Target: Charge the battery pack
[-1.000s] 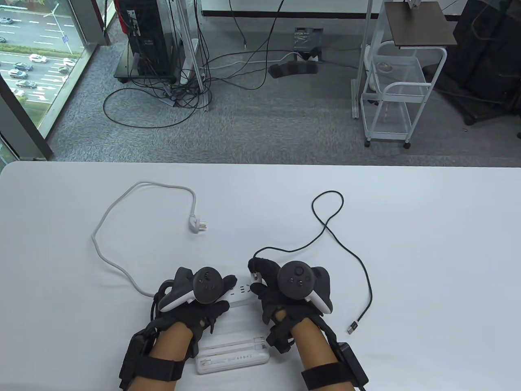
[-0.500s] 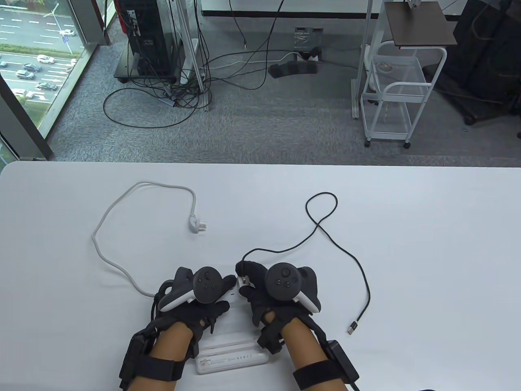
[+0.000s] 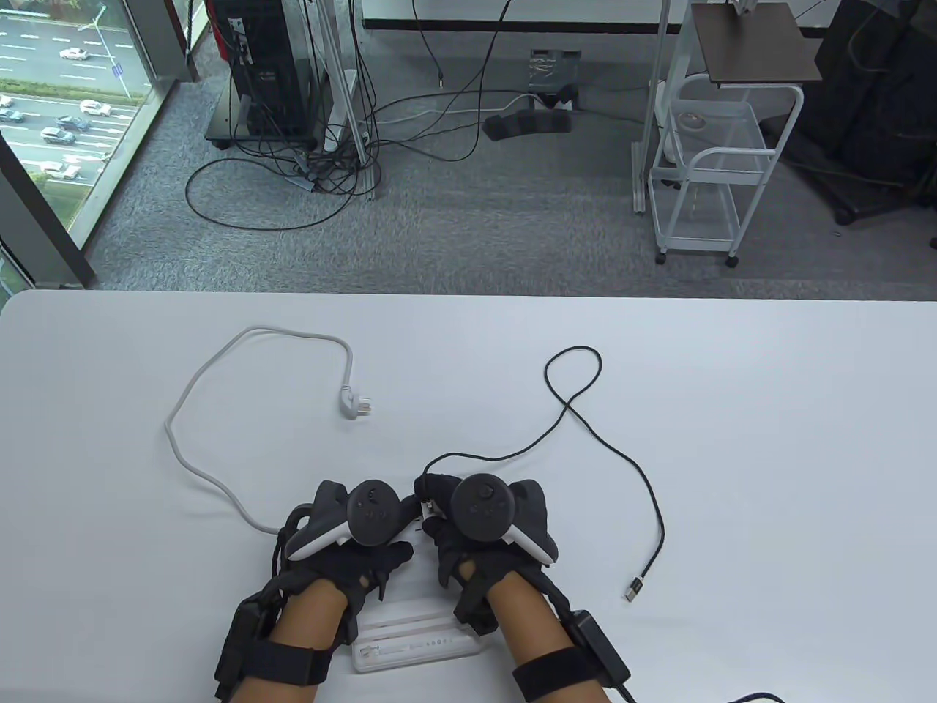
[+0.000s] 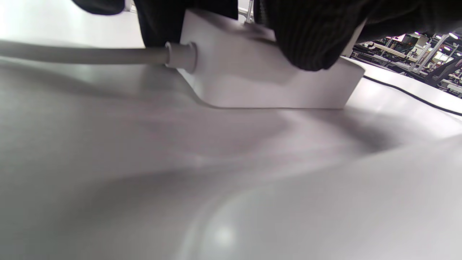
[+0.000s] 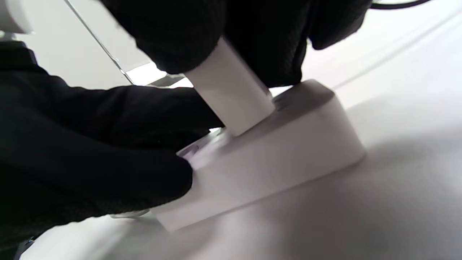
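White table (image 3: 732,439), near edge, centre-left: white power strip (image 4: 260,83), lying flat, largely covered by both hands. Left hand (image 3: 351,534): rests on top of the strip's left end, gloved fingers (image 4: 310,39) pressing down on it; grey cord (image 3: 212,476) leaves that end and loops toward the far left of the table, ending in a white plug (image 3: 355,404) lying loose on the surface. Right hand (image 3: 476,527): pinches a small white charger block (image 5: 231,104) between fingertips (image 5: 173,32), its lower end touching the strip's top face, tilted. Whether it is fully seated cannot be told. Black cable (image 3: 622,461): runs from the right hand, curls toward mid-table, then back toward the near edge; metal connector (image 3: 634,588) lies free on the surface right of the right hand. Battery pack (image 3: 417,644): white, oblong, flat at the near edge between the two forearms, just behind the strip, unconnected.
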The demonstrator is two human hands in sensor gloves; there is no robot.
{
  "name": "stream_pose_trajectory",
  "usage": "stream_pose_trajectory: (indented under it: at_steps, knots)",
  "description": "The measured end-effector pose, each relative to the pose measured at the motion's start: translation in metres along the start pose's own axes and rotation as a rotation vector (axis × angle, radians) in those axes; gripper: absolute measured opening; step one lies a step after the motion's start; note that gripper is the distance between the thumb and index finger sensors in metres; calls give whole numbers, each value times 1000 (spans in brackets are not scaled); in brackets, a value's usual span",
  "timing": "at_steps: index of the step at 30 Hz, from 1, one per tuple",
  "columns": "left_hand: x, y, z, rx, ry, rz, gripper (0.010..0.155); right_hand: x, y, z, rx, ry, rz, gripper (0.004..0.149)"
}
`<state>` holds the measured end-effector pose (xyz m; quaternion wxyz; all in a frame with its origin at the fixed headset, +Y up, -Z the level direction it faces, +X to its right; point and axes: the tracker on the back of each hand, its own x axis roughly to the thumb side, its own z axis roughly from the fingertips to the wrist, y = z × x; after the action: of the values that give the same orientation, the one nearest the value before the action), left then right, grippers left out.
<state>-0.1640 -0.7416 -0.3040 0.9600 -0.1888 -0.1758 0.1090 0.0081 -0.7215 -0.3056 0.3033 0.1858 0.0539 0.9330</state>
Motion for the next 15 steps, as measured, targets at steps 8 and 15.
stream_pose_trajectory:
  at_steps: [8, 15]
  knots:
    - [0, 0, 0, -9, 4, 5, 74, -9, -1, 0, 19, 62, -71, 62]
    - [0, -1, 0, -11, 3, 7, 74, -12, -2, 1, 39, 76, -91, 62]
